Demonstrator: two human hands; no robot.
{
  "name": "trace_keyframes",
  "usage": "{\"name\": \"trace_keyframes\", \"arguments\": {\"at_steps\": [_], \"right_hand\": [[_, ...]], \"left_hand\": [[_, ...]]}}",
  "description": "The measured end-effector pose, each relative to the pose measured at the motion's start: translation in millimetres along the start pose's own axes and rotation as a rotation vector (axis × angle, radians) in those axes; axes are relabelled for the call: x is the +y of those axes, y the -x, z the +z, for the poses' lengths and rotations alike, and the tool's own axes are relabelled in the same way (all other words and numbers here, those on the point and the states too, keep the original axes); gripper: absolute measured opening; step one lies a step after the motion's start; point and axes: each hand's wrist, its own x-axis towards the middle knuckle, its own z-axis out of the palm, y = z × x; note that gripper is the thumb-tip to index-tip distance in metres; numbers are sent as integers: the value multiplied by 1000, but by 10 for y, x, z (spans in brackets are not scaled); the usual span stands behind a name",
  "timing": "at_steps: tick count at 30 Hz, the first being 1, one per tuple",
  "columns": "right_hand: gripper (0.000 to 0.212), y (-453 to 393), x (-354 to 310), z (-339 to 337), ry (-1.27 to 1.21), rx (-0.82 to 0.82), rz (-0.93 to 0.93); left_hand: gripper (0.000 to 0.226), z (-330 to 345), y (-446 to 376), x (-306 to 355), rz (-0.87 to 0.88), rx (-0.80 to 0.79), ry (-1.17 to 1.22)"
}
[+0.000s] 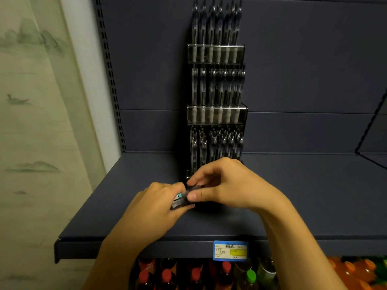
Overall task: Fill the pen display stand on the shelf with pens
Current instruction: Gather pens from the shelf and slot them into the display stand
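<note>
1. The pen display stand (216,114), a tall three-tiered rack of clear plastic with dark edges, stands upright on the dark blue metal shelf (303,195) against the back panel. Its upper two tiers look full of dark pens (215,24); the lowest tier seems to have a gap among its left slots.
2. The left hand (155,204) is curled round a small dark pack (181,199) with a teal and white label, held just in front of the stand's foot.
3. The right hand (226,185) pinches the pack's upper end between thumb and forefinger, so both hands grip the one item.
4. Risks, as I judge them:
   - The pack may tear open abruptly, spilling pens onto the shelf or over its front edge towards the red-capped drink bottles (167,277) below.
   - The right knuckles sit close to the lowest row; a jerk could knock pens askew or tip the stand.
   - A pen pushed into an occupied slot could jam.
5. Hard to make out:
   - The hands cover the bottom tier's front wall and base, so I cannot tell how many slots remain open.
   - Whether the pack holds pens, refills or something else is unclear, since fingers and blur hide it.
   - The blue and yellow price label (230,250) on the shelf edge is mostly unreadable.
   - The topmost pens are cut off by the frame.
</note>
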Motion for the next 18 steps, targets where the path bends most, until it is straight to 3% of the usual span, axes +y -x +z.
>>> {"name": "trace_keyframes", "arguments": {"at_steps": [3,8,10,14,18], "right_hand": [[38,19,-7,14,82,-20,-80],[25,10,6,25,57,72,-165],[23,35,20,-14,0,77,-190],[16,88,57,-131,-180,165,-147],[19,140,77,-270,-542,222,-172]], "left_hand": [[18,3,-12,-18,-25,-30,50],[42,46,-17,-20,-3,-31,87],[33,56,-12,-24,-12,-22,74],[27,44,-8,-59,-57,1,22],[27,10,-10,-54,-74,7,15]]}}
